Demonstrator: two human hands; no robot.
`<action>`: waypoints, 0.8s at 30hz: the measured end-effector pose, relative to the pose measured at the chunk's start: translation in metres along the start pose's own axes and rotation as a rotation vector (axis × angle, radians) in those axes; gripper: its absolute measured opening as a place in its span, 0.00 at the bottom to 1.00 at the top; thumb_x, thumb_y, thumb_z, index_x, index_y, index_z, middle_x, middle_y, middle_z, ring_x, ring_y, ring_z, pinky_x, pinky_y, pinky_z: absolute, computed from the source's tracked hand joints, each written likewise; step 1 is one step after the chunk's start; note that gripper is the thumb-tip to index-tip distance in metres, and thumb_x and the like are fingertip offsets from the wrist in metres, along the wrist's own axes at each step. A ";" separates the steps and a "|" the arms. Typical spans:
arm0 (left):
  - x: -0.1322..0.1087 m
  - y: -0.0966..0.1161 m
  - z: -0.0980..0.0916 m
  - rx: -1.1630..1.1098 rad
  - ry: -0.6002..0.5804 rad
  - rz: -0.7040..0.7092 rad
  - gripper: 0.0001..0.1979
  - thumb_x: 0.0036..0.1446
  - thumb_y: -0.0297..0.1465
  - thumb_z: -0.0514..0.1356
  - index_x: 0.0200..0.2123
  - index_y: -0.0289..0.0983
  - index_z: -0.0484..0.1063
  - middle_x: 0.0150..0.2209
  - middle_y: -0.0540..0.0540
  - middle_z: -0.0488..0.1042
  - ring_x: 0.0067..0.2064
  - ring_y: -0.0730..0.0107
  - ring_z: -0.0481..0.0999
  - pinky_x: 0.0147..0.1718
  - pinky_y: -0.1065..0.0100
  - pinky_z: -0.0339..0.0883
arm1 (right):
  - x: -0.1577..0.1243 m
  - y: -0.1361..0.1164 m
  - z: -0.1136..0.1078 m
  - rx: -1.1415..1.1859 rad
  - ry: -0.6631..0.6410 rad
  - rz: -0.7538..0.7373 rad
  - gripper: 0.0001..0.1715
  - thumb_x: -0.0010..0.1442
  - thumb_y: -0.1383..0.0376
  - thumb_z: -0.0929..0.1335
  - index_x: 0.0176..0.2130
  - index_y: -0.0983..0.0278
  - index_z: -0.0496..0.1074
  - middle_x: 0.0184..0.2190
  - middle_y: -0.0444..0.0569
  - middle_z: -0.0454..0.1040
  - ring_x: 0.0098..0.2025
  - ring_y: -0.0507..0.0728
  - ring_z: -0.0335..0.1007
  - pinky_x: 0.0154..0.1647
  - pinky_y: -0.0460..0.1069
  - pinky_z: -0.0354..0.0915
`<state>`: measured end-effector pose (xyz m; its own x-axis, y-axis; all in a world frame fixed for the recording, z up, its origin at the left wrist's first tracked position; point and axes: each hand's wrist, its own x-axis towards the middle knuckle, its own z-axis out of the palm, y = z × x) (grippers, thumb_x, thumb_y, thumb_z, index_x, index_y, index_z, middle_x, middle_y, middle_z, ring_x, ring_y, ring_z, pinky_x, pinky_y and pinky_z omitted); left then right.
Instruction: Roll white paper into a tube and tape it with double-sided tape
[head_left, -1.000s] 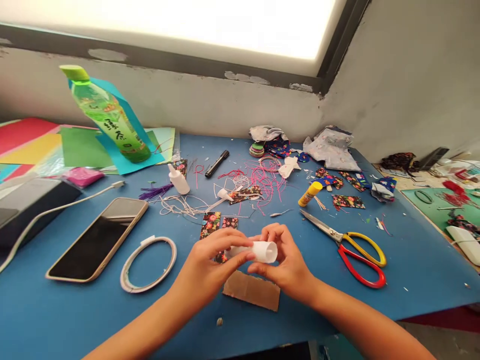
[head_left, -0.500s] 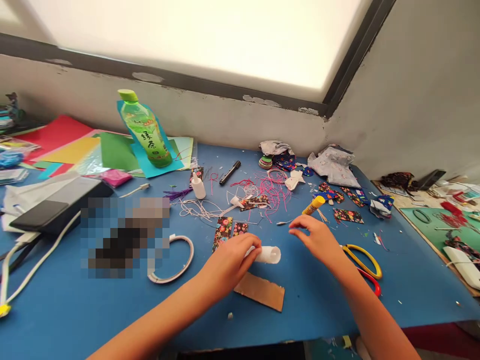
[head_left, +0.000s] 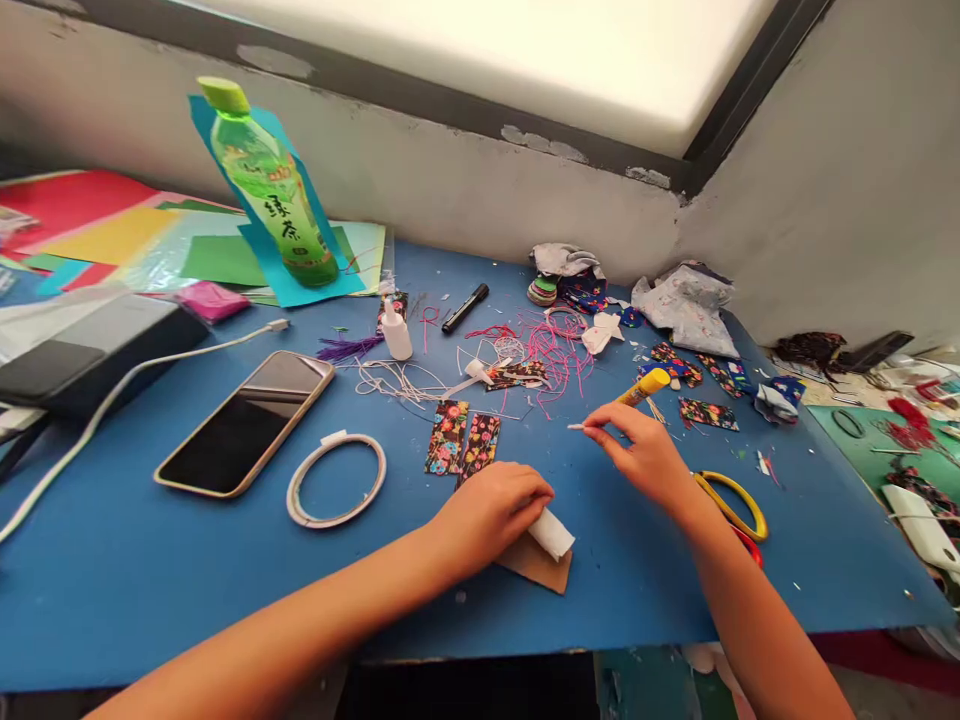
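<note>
My left hand (head_left: 502,510) is closed on a white paper roll (head_left: 553,534), whose near end juts out below the fingers. Under the roll lies a brown cardboard strip (head_left: 536,570), partly covered by the hand. My right hand (head_left: 637,450) pinches a cotton swab (head_left: 575,427), only its pale tip showing left of the fingertips. Just behind that hand is a yellow-capped glue stick (head_left: 643,388). Two floral fabric pieces, one at the left (head_left: 447,437) and one at the right (head_left: 481,445), lie beyond my left hand.
A roll of tape (head_left: 336,520) and a phone (head_left: 244,425) lie left. Scissors with yellow and red handles (head_left: 739,505) rest beside my right forearm. Farther back are a white glue bottle (head_left: 396,335), a black marker (head_left: 465,308), tangled cords (head_left: 555,345) and a green tea bottle (head_left: 274,190).
The paper roll has tipped down toward the cardboard, and its open round end no longer shows. The swab now sits in my right fingertips, pointing left. The view has tilted down.
</note>
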<state>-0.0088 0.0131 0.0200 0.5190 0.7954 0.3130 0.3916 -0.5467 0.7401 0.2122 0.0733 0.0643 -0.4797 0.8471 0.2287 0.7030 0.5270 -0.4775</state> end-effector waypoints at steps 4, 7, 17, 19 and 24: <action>0.000 0.000 -0.006 -0.041 -0.088 0.042 0.08 0.60 0.27 0.56 0.38 0.36 0.75 0.43 0.44 0.78 0.44 0.64 0.76 0.46 0.63 0.68 | -0.024 -0.020 -0.018 0.042 -0.226 -0.021 0.05 0.64 0.65 0.64 0.38 0.61 0.71 0.34 0.46 0.75 0.36 0.53 0.70 0.38 0.47 0.65; -0.001 0.002 -0.009 -0.032 -0.119 0.043 0.08 0.56 0.31 0.61 0.40 0.35 0.75 0.44 0.42 0.77 0.45 0.62 0.75 0.46 0.62 0.68 | -0.047 -0.025 -0.014 0.010 -0.254 0.060 0.06 0.64 0.66 0.64 0.37 0.61 0.71 0.33 0.44 0.75 0.34 0.52 0.70 0.35 0.46 0.64; -0.009 0.006 0.011 0.132 -0.010 0.049 0.05 0.60 0.29 0.59 0.35 0.36 0.74 0.38 0.46 0.77 0.40 0.65 0.72 0.42 0.62 0.64 | -0.091 -0.040 0.017 0.046 -0.089 0.085 0.05 0.64 0.68 0.65 0.37 0.62 0.71 0.31 0.44 0.75 0.34 0.51 0.70 0.37 0.46 0.63; -0.009 0.007 0.011 0.161 -0.003 0.058 0.06 0.62 0.29 0.57 0.34 0.36 0.74 0.37 0.48 0.77 0.39 0.66 0.72 0.41 0.63 0.63 | -0.093 -0.042 0.020 0.051 -0.068 0.063 0.05 0.64 0.69 0.65 0.36 0.63 0.71 0.31 0.44 0.75 0.34 0.51 0.70 0.37 0.46 0.63; -0.005 0.007 0.008 0.338 -0.057 0.150 0.10 0.64 0.30 0.54 0.34 0.35 0.73 0.36 0.47 0.77 0.36 0.65 0.71 0.37 0.63 0.61 | -0.097 -0.046 0.026 0.008 -0.042 0.013 0.07 0.64 0.68 0.64 0.37 0.64 0.72 0.31 0.45 0.75 0.32 0.52 0.70 0.36 0.46 0.64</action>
<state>-0.0022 0.0032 0.0193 0.6276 0.6891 0.3623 0.5315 -0.7193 0.4474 0.2130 -0.0349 0.0416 -0.4924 0.8502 0.1862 0.7054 0.5151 -0.4869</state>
